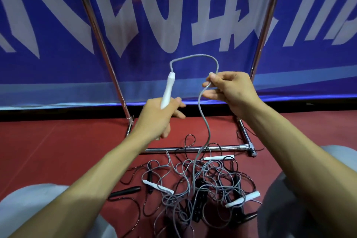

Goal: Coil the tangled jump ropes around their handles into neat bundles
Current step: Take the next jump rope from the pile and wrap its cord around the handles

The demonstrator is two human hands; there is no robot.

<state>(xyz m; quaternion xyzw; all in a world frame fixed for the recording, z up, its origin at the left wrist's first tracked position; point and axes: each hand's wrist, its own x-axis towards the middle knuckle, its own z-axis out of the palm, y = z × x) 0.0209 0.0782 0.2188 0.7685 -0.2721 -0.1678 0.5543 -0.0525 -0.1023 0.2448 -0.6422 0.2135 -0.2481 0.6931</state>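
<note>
My left hand [161, 115] grips the lower end of a white jump-rope handle [168, 88], which points up. Its grey rope [195, 56] arches over from the handle's top to my right hand [229, 91], which pinches it between thumb and fingers. Below that hand the grey rope hangs down into a tangled pile of grey and black ropes [201, 185] on the red floor. Three more white handles lie in the pile: one at the upper right [219, 158], one at the left [157, 186] and one at the right [243, 199]. A black handle [125, 192] lies left of the pile.
A chrome frame's bottom bar [222, 148] runs across the floor just behind the pile, with slanted poles [100, 40] rising on both sides. A blue banner [173, 15] with white lettering hangs behind. My knees [29, 212] flank the pile.
</note>
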